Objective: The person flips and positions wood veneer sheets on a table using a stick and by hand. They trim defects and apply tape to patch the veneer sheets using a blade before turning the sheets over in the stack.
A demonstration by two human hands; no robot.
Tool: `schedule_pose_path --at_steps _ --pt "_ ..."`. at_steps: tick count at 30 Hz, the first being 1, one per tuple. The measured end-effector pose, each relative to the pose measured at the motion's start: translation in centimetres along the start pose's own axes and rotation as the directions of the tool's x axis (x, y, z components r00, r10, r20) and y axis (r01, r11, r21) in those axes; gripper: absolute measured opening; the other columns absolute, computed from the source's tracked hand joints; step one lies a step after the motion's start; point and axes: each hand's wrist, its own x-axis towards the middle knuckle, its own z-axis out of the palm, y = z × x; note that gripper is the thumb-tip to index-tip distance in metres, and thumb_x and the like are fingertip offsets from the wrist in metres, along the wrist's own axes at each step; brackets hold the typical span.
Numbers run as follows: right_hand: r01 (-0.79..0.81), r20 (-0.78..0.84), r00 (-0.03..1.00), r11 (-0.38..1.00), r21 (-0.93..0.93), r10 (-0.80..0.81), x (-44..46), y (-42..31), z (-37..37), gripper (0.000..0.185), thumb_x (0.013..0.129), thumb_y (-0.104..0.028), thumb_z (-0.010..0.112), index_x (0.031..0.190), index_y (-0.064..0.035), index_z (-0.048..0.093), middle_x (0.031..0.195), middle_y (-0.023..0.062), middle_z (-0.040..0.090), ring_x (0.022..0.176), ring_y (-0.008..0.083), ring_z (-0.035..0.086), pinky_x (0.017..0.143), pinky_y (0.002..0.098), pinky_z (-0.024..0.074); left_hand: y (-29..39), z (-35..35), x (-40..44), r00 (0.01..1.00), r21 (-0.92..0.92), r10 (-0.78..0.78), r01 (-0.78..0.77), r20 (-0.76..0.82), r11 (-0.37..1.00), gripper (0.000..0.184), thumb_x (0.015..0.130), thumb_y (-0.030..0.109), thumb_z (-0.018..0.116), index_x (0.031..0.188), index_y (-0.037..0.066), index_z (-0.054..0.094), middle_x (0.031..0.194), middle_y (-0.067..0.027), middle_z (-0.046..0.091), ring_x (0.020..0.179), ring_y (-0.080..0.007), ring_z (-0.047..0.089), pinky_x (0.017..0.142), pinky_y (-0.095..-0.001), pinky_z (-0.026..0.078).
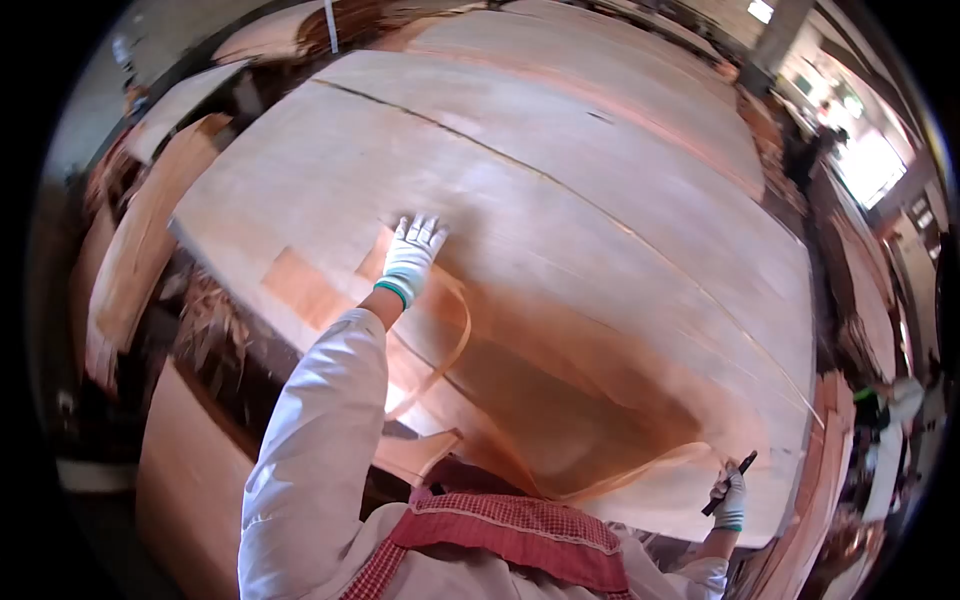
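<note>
My left hand (412,252), in a white glove with a teal cuff, lies with fingers spread on a large pale wood veneer sheet (480,210). A narrow curled veneer strip (466,325) loops beside its wrist. At the lower right, my right hand (731,497), gloved too, is closed around a slim black tool that looks like a utility knife (745,464); its blade cannot be made out. Touching or close to that hand is the end of a long, wavy veneer strip (640,472), and I cannot tell whether the fingers also grip it. Orange-brown veneer (560,350) shows between my hands.
A dark-edged seam (540,172) crosses the sheet diagonally. Stacked veneer sheets (150,240) and torn scraps (212,318) are on the left. More veneer piles (855,270) line the right side. A person (822,145) is at the far right, near a bright opening.
</note>
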Motion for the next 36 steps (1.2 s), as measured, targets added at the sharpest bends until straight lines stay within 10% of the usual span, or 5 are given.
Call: schedule_pose_path --at_steps 7,11,20,32,36 --pt "0.132 0.022 0.991 0.990 0.055 -0.133 -10.2 -4.8 8.6 0.015 0.088 -0.020 0.061 0.100 -0.0137 0.057 0.058 -0.0042 0.042 0.039 0.0042 0.033 0.035 0.0184 0.0248 -7.1 1.8 -0.9 0.924 -0.224 0.379 -0.378 -0.043 0.898 0.019 0.084 0.013 0.049 0.093 0.013 0.065 0.110 -0.0092 0.064 0.117 -0.0262 0.053 0.110 -0.0480 0.027" --pt "0.335 0.084 0.933 0.931 0.145 -0.349 -13.8 -9.6 15.4 0.018 0.090 -0.017 0.058 0.107 -0.0134 0.055 0.060 -0.0040 0.043 0.041 0.0036 0.034 0.036 0.0179 0.0259 -15.5 -5.5 -5.9 0.884 -0.206 0.266 -0.363 -0.386 0.909 0.015 0.076 0.005 0.055 0.087 0.012 0.063 0.090 -0.0092 0.066 0.091 -0.0300 0.062 0.084 -0.0401 0.049" --pt "0.438 0.482 0.730 0.873 0.215 -0.485 -13.0 -19.4 46.6 0.013 0.095 -0.019 0.054 0.096 -0.0064 0.055 0.063 -0.0049 0.042 0.046 0.0018 0.030 0.039 0.0183 0.0211 -37.3 -5.7 -9.6 0.907 -0.797 -0.415 0.197 -0.073 0.571 0.018 0.080 0.003 0.055 0.096 -0.001 0.061 0.078 -0.0139 0.063 0.074 -0.0246 0.062 0.069 -0.0313 0.048" --pt "0.892 0.432 0.266 0.390 0.228 -0.862 -5.9 -33.3 74.3 0.020 0.092 -0.018 0.060 0.105 -0.0023 0.058 0.078 -0.0009 0.052 0.064 0.0040 0.044 0.053 0.0176 0.0338 -57.1 7.3 -5.0 0.762 -0.465 -0.618 0.626 0.194 0.627 0.037 0.075 0.010 0.055 0.111 0.003 0.060 0.100 -0.0225 0.065 0.095 -0.0364 0.062 0.084 -0.0402 0.048" --pt "0.908 0.189 0.364 0.393 0.147 -0.912 -5.6 -37.5 79.6 0.019 0.093 -0.021 0.058 0.099 -0.0025 0.060 0.072 0.0000 0.052 0.061 0.0073 0.047 0.051 0.0198 0.0366 -60.2 12.3 0.1 0.886 -0.375 -0.397 0.293 -0.238 0.879 0.048 0.079 0.015 0.060 0.125 0.004 0.050 0.111 -0.0220 0.061 0.100 -0.0355 0.060 0.089 -0.0408 0.046"
